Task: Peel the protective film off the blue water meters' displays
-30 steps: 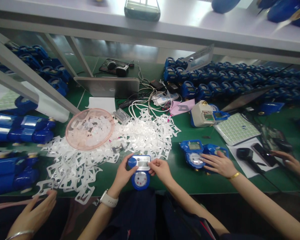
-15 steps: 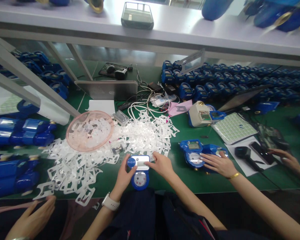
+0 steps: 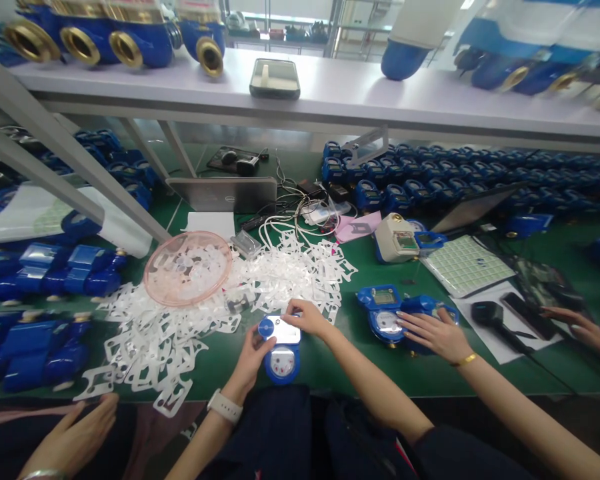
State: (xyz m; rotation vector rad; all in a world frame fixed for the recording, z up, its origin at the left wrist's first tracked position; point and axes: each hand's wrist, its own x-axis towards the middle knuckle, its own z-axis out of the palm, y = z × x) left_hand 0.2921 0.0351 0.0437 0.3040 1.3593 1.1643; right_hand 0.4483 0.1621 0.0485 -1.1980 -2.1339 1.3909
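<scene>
A blue water meter (image 3: 281,365) with a round dial lies on the bench close in front of me. Over its upper part is a flat white cut-out plate (image 3: 283,331), with a round blue part at its left. My left hand (image 3: 254,355), a white watch on its wrist, grips the meter's left side, thumb near the blue part. My right hand (image 3: 306,316) has its fingers bent and pinched at the plate's upper right edge; its thumb is partly hidden. Just beyond lies a heap of loose white cut-out plates (image 3: 293,270).
Left stands a pink round tray (image 3: 147,283) of small translucent pieces. A co-worker's hand (image 3: 437,333) rests on blue meters (image 3: 380,313) to the right; another person's hand (image 3: 75,430) is at lower left. A scanner (image 3: 495,319) lies right, a laptop (image 3: 220,193) behind, a shelf (image 3: 330,87) above.
My right hand has moved up and left, its fingers now closed over the plate's upper right edge. The left hand keeps its grip. The view has tilted up a little.
</scene>
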